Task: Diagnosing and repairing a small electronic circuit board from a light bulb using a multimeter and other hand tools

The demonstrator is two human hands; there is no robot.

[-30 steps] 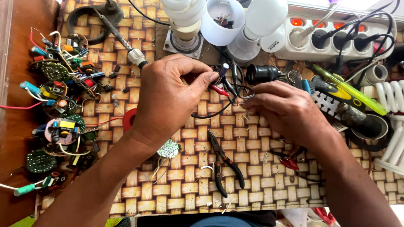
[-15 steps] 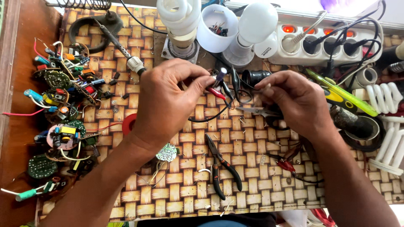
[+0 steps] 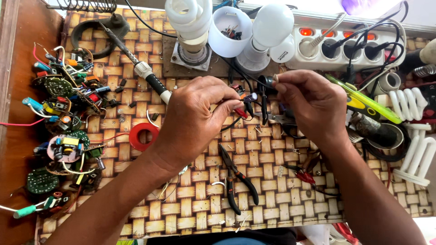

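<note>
- Woven mat (image 3: 272,213) with a brown and cream pattern covers the table, and both hands work above its upper middle part.
- The left hand (image 3: 195,120) is closed in a pinch; its fingertips hold the red and black wire ends (image 3: 243,109) (they are thin, so the exact grip is hard to see).
- The right hand (image 3: 313,106) is also closed, with thumb and first finger pinching a small dark lamp holder (image 3: 268,82), just beside the wire ends.
- The lamp holder is in the air between the two hands, near the base of the white bulb (image 3: 270,25).
- A soldering iron (image 3: 136,61) lies at an angle to the left of the left hand, its tip end close to the knuckles.
- A red tape roll (image 3: 144,136) lies flat by the left wrist.
- Black pliers (image 3: 236,179) lie on the mat below the hands, apart from them.
- Many small circuit boards (image 3: 63,113) are gathered at the left edge.
- A white power strip (image 3: 349,45) stands at the back with several plugs in it.
</note>
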